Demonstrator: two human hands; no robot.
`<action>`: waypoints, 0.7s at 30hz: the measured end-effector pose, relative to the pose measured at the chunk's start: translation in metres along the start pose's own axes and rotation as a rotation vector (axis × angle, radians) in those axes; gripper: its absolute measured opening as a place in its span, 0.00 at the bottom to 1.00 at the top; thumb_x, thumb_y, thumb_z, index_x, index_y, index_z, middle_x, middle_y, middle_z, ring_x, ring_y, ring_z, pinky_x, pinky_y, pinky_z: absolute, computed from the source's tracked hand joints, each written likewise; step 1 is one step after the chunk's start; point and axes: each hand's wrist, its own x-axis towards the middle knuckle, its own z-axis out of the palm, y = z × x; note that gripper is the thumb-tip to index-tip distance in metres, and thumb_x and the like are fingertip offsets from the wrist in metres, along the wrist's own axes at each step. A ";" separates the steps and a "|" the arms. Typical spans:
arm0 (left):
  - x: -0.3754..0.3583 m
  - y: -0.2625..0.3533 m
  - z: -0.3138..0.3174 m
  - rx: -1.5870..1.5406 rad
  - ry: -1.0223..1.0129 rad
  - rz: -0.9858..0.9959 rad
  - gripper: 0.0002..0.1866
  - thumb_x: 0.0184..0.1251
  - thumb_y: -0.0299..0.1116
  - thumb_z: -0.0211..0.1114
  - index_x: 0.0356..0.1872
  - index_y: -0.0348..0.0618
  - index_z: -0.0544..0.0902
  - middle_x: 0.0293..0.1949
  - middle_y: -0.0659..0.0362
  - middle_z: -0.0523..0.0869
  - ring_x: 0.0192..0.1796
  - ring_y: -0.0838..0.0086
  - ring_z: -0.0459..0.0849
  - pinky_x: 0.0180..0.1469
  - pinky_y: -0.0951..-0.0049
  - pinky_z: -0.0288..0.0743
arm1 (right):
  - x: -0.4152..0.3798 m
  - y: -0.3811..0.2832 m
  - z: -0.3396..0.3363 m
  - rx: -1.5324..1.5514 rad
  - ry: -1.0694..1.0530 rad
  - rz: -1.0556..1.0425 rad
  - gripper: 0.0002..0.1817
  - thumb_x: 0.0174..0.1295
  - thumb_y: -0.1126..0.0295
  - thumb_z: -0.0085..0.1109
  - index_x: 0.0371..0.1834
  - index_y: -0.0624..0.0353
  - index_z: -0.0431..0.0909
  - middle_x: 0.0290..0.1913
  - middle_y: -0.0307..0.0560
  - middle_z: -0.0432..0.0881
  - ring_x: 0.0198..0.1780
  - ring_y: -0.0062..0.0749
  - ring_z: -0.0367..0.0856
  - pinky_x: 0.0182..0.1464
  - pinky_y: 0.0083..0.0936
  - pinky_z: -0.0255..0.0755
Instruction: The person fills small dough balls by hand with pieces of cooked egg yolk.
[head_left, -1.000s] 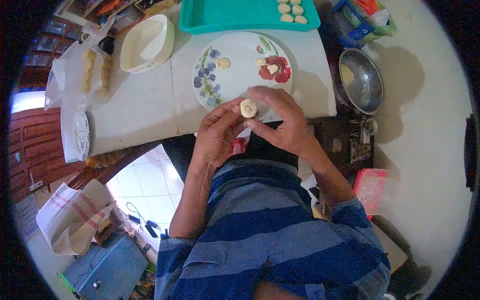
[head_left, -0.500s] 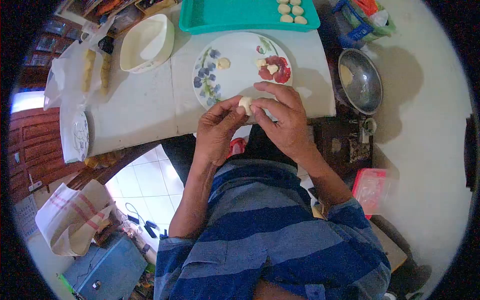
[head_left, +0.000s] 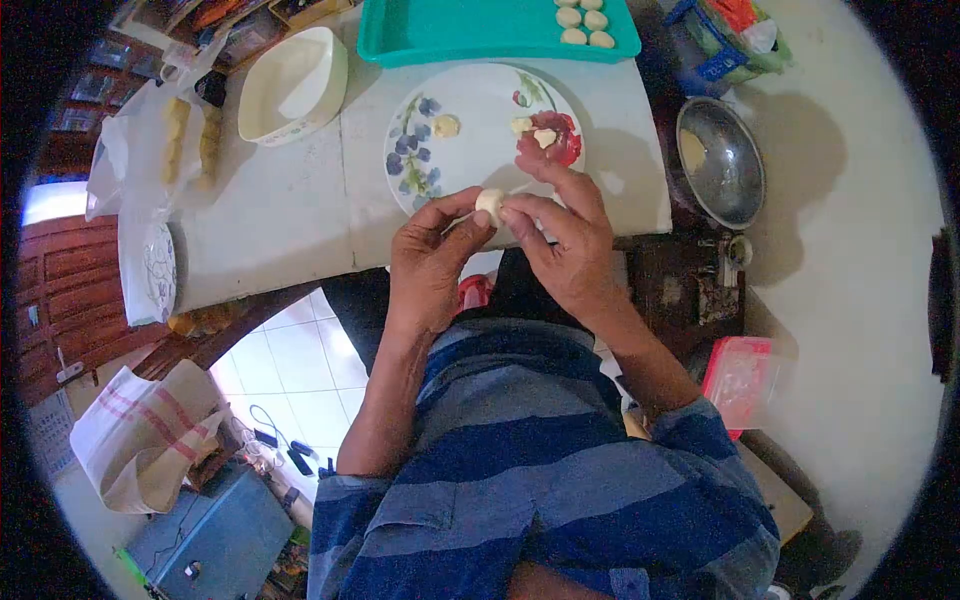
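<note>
A small pale dough piece [head_left: 489, 203] is pinched between both hands over the near edge of a floral plate [head_left: 480, 100]. My left hand [head_left: 432, 250] grips it between thumb and fingers. My right hand [head_left: 568, 235] holds its other side with thumb and index fingertips, the other fingers raised over the plate. One small yellowish lump [head_left: 445, 126] lies on the plate's left part, and a few pale pieces [head_left: 544, 138] lie on the red flower at its right. Behind the plate, a teal tray [head_left: 480, 30] bears several round dough balls [head_left: 573, 36] at its right end.
A cream dish [head_left: 293, 88] and plastic-wrapped dough rolls [head_left: 175, 140] are on the table's left. A small plate [head_left: 161, 272] sits by the left edge. Beyond the right edge are a metal bowl [head_left: 720, 163] and a pink-rimmed container [head_left: 738, 385].
Both hands keep hold of the dough piece, which has turned slightly between the fingers. The raised fingers of my right hand have shifted a little.
</note>
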 end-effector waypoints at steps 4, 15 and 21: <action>-0.001 0.003 0.001 0.086 0.009 0.020 0.17 0.73 0.29 0.70 0.59 0.32 0.83 0.51 0.52 0.89 0.54 0.71 0.87 0.60 0.70 0.80 | 0.001 -0.001 0.000 -0.007 -0.032 0.002 0.10 0.57 0.72 0.71 0.42 0.58 0.87 0.63 0.53 0.81 0.71 0.53 0.75 0.68 0.46 0.68; 0.001 -0.005 -0.001 -0.002 0.027 0.041 0.19 0.72 0.29 0.71 0.60 0.32 0.83 0.52 0.52 0.89 0.53 0.73 0.87 0.58 0.72 0.81 | 0.003 -0.004 0.003 -0.011 0.036 0.021 0.08 0.59 0.71 0.71 0.40 0.58 0.87 0.62 0.52 0.82 0.68 0.53 0.77 0.68 0.45 0.68; 0.000 0.003 -0.004 0.093 -0.016 0.045 0.18 0.72 0.29 0.71 0.59 0.32 0.83 0.52 0.52 0.89 0.53 0.73 0.87 0.59 0.72 0.80 | 0.000 -0.001 0.008 -0.035 0.021 0.009 0.08 0.58 0.71 0.71 0.40 0.58 0.87 0.60 0.50 0.83 0.61 0.50 0.80 0.65 0.44 0.70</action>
